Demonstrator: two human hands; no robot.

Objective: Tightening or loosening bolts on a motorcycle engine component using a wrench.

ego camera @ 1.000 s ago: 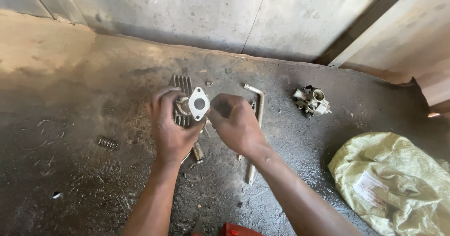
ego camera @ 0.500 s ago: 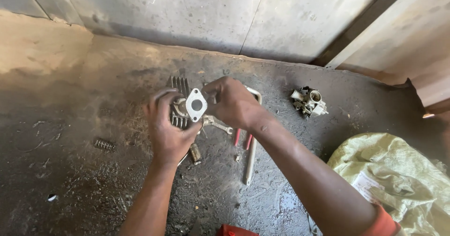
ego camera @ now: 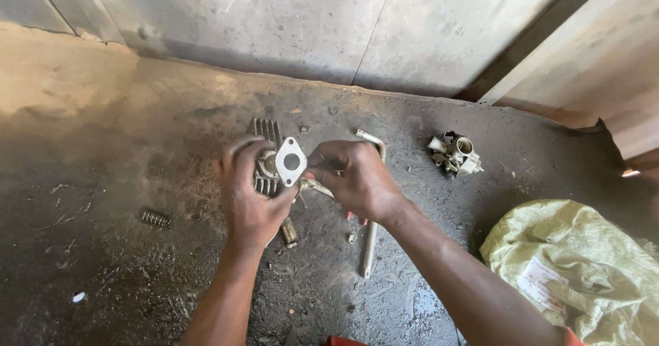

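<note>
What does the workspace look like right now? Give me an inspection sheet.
Surface: dark, oily concrete floor, gritty.
Job's things: grey finned metal engine part with pale diamond-shaped flange, held up.
Clutter: small coil spring; bent steel L-shaped wrench; grey carburettor; pale yellow woven sack; scattered small bits.
Grippers: left hand grips the finned part; right hand is at the flange, tool unclear.
Cables: nothing seen.
Surroundings: grey metal wall panels.

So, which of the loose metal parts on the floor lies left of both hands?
The small coil spring. It lies alone, left of the left hand; the carburettor and bent rod lie to the right.
</note>
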